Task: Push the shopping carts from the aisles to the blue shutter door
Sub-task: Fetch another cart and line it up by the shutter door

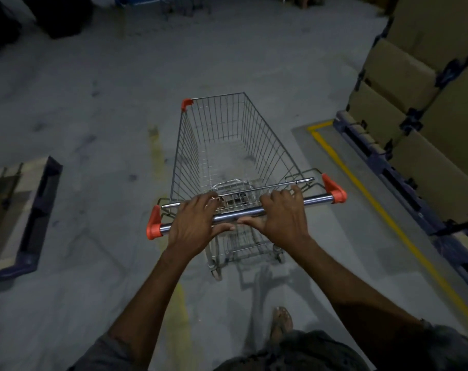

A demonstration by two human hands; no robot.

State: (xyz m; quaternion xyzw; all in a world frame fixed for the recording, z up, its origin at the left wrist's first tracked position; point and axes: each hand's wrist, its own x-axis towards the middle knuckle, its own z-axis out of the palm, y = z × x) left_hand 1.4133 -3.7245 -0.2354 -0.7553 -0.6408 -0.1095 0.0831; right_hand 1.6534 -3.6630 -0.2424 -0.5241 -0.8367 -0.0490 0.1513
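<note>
Two hands are on one cart. Nearest us, a sandalled foot [281, 321] stands on the grey floor [93, 116]. Our left hand [191, 226] and right hand [281, 218] each curl over the chrome handle bar [315, 200], thumbs beneath, tips nearly meeting. The shopping cart [227, 135] stands in the open aisle, nose pointing away. A yellow floor line [374, 202] runs along its right, beside palletised cardboard boxes [404, 76]. Further carts [184, 6] show dimly at the far edge.

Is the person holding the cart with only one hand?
No, the left hand and the right hand both grip the handle bar of the shopping cart.
</note>
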